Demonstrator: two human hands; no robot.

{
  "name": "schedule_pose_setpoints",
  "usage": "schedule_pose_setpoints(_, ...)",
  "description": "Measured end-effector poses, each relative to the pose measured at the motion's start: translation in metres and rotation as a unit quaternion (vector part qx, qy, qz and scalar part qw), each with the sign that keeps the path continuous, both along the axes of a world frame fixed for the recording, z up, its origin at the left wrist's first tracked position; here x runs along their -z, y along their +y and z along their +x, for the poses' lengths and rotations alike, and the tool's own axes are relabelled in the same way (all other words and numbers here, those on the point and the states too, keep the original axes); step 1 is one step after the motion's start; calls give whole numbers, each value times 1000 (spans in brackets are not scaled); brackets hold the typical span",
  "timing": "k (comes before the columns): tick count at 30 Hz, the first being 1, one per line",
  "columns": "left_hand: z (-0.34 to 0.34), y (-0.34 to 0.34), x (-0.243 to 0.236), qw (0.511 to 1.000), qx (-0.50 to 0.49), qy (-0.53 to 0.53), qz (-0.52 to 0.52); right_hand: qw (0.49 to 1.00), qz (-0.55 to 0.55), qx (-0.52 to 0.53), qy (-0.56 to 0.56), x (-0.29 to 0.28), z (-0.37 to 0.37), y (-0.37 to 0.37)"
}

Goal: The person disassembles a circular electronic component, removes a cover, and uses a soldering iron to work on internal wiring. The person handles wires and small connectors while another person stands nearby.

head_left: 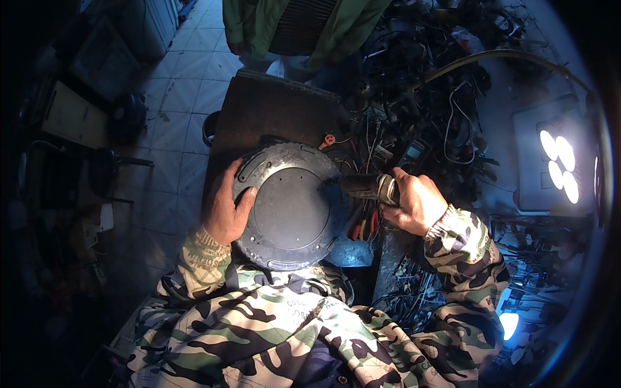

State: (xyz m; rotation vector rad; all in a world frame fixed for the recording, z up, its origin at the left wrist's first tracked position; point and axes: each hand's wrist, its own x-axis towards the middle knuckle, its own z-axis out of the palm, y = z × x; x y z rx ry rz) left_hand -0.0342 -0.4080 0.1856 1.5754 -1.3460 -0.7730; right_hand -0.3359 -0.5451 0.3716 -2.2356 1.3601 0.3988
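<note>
A round dark-grey disc-shaped housing [291, 207], with a raised rim and small holes, lies at the near end of the brown bench and reaches toward my lap. My left hand [228, 205] grips its left edge, thumb on the top face and fingers around the rim. In my right hand [417, 202] is a dark cylindrical tool [367, 186] with a pale band, held level. The tool's left end meets or overlaps the housing's right rim; shadow hides whether they touch, and its exact kind is unclear.
Red- and yellow-handled hand tools [363, 223] lie just right of the housing. An orange plug-like piece [328, 140] and a multimeter [414, 152] sit farther back. Tangled cables [446, 84] fill the right side. A bright lamp [559, 165] stands far right. A person [304, 29] in green stands beyond the bench [278, 107].
</note>
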Motion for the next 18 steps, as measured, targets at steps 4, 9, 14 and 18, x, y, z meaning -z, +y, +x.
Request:
schedule_pose_setpoints(4, -1, -1, -1, 1000, 4, 13, 2, 1000, 0, 12, 3, 0, 0, 1)
schedule_pose_setpoints(9, 0, -1, 1, 1000, 8, 9, -2, 1000, 3, 22, -9, -1, -1, 2)
schedule_pose_setpoints(14, 0, -1, 1, 1000, 3, 12, 0, 999, 8, 25, -26, -3, 0, 5)
schedule_pose_setpoints(18, -1, -2, 2, 1000, 1, 6, -1, 997, 13, 53, -51, 0, -8, 7)
